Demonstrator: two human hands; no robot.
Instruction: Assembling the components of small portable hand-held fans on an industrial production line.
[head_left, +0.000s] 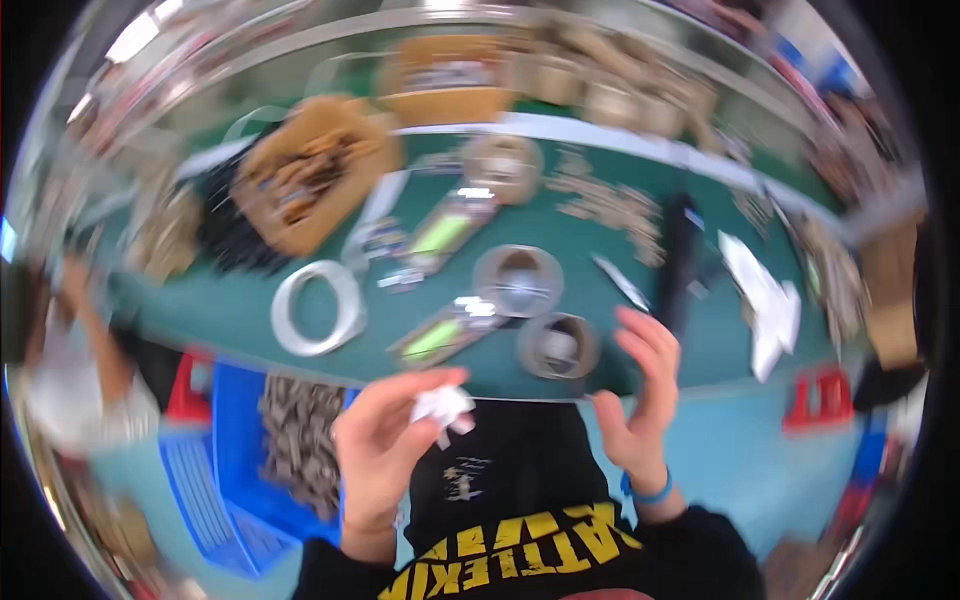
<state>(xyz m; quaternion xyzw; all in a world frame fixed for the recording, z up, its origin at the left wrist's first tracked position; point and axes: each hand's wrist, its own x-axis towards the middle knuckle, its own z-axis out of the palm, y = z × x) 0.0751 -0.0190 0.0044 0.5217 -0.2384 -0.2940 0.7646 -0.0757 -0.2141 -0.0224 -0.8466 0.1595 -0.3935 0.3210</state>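
Note:
My left hand [372, 445] is closed on a small crumpled white piece [443, 405], held between thumb and fingers in front of the table's near edge. It looks like paper or film, but blur hides its kind. My right hand [643, 400] is raised at that edge with thumb and fingers apart and nothing between them; a blue band circles its wrist. Closest to it on the green table [430, 205] are a tape roll [557, 346] and a slim pale tool [621, 282]. Another roll [518, 281] lies just behind, beside a clear-topped object with a bright green patch [440, 335].
A white ring-shaped roll [318, 307] and an orange-brown box of parts [315, 175] lie at left. A black object [682, 255] and white sheet [762, 300] lie at right. Below the table stands a blue crate [228, 450] with grey pieces. A person [90, 360] is at far left.

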